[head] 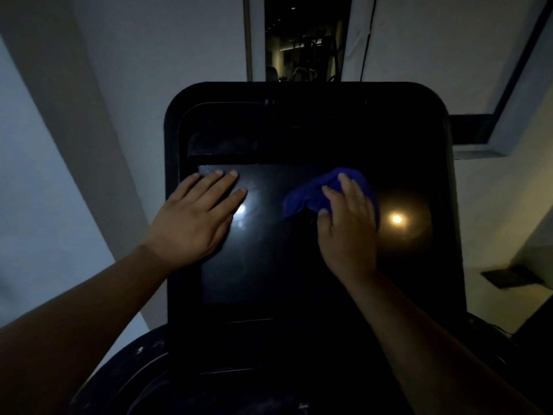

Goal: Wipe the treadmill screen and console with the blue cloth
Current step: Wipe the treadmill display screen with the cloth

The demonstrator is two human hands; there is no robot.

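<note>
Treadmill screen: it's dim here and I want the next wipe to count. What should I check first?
1. Cloth held by right hand: ok.
2. Cloth touching screen: ok, upper middle.
3. Left hand flat on screen: ok.
4. Wipe path toward the left free: not ok, left hand covers that part.
5. Smears on screen: cannot tell, too dark.

Single head-worn wide-angle view, facing forward and down.
The camera sits close over the treadmill screen, which fills the middle of the frame; the left arm and right arm reach in from the bottom corners, and the wall bends at the edges.
</note>
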